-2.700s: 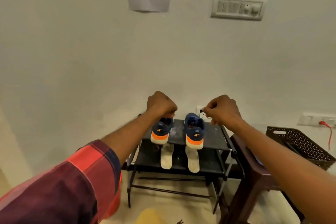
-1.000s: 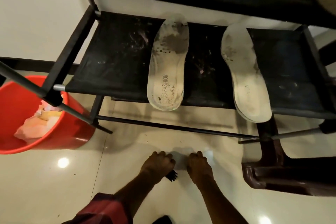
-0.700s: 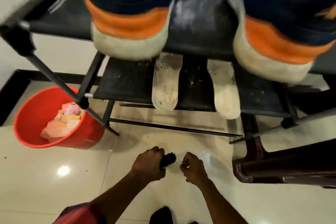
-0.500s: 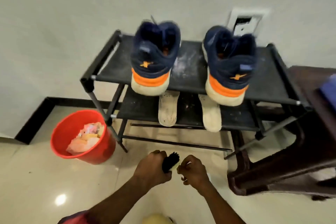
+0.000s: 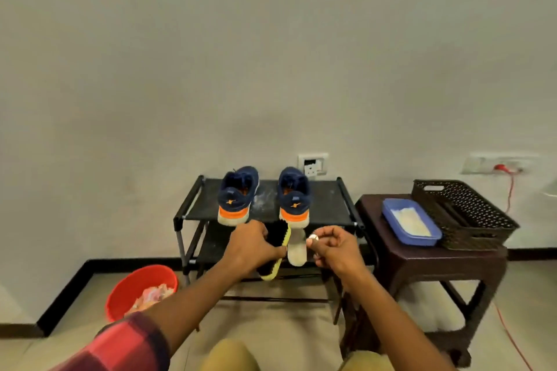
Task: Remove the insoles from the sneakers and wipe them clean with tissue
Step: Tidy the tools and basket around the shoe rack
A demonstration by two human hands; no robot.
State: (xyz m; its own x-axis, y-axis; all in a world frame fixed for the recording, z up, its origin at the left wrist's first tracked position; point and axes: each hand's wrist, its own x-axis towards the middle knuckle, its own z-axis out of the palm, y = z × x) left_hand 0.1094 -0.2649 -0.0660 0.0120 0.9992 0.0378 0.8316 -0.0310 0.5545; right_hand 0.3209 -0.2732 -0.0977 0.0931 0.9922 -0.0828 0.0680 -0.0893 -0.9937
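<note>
Head view: left hand (image 5: pixel 253 247) grips brush (image 5: pixel 278 236), right hand (image 5: pixel 334 250) pinches unidentifiable white bit (image 5: pixel 312 237); I'd steady insole (image 5: pixel 297 248), brush lightly.

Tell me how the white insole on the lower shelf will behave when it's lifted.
The insole looks thin and flat, so it is probably very light and bendy if lifted by one end. Its near end seems to pass the front edge of the lower shelf without drooping, so it likely has some stiffness. Lying flat, it should slide rather than roll if pushed.
</note>
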